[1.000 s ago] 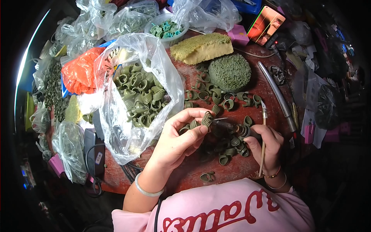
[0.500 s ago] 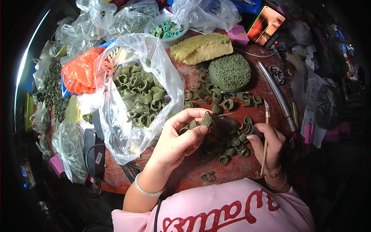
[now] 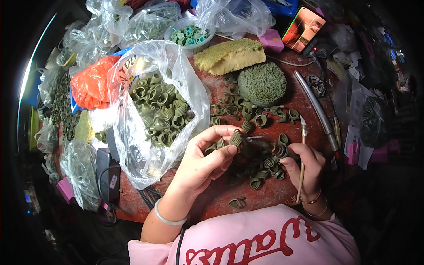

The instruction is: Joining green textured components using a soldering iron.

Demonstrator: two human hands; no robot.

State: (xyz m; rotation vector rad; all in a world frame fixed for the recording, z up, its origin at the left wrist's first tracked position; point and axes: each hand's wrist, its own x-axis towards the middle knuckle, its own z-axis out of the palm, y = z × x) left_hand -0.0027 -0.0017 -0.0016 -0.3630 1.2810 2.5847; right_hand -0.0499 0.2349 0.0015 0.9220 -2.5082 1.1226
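My left hand (image 3: 198,165) pinches a ribbed dark-green ring (image 3: 236,138) between thumb and forefinger. More green ribbed pieces show inside its curled fingers. My right hand (image 3: 307,168) is closed, with a wooden-handled craft knife (image 3: 302,170) upright between its fingers, blade up. A thin pale metal tip (image 3: 254,137) lies close to the ring in my left hand. Between the hands a dark shape is blurred, and I cannot make out what it is. Several matching rings (image 3: 268,162) lie beneath, and one ring (image 3: 236,202) sits apart near the table's front edge.
Left of my hands is an open plastic bag (image 3: 194,88) full of green rings. Behind stand a yellow foam block (image 3: 229,57), a round green textured pad (image 3: 262,84) and a tub (image 3: 205,44) of teal pieces. A tapered metal rod (image 3: 314,104) and a lit phone (image 3: 304,28) are at right.
The thin metal tip has dropped slightly beside the ring. My right hand has shifted a little left, while my left hand stays nearly still.
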